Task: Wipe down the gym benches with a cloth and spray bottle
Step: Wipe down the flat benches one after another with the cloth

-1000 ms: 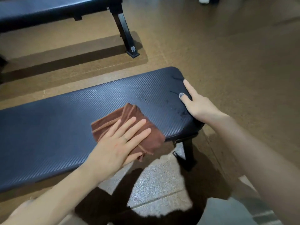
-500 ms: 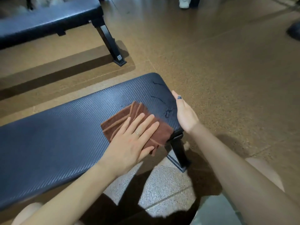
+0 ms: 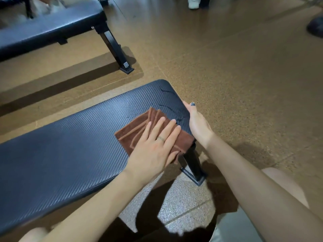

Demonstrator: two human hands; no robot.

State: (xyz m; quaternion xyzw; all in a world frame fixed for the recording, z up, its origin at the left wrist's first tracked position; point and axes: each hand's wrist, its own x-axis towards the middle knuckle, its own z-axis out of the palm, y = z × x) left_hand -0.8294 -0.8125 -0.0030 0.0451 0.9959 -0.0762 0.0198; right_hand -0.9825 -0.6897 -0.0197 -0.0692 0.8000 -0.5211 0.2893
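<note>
Down by the near bench point(image 3: 57, 151), the person's left hand point(image 3: 153, 145) lay flat on a folded brown cloth point(image 3: 138, 130), fingers straight and slightly fanned, pressing it onto the dark textured pad close to the bench's right end. A thin ring point(image 3: 161, 138) showed on one finger. One corner of the cloth hung over the near edge of the pad, just above the black metal leg point(image 3: 192, 165) whose foot sat on the floor. The right hand point(image 3: 196, 121) was against the end of the pad, thumb lying along the top edge and palm against the side; how its other fingers lay I couldn't tell, since they were out of sight round the end. Dark wet streaks point(image 3: 167, 108) marked the pad between the cloth and the far corner. A second bench point(image 3: 49, 30) stood well apart beyond it, on the brown speckled floor point(image 3: 244, 84), and a pale shoe point(image 3: 193, 3) showed at the far edge of the room. No spray bottle was anywhere that I could see.
</note>
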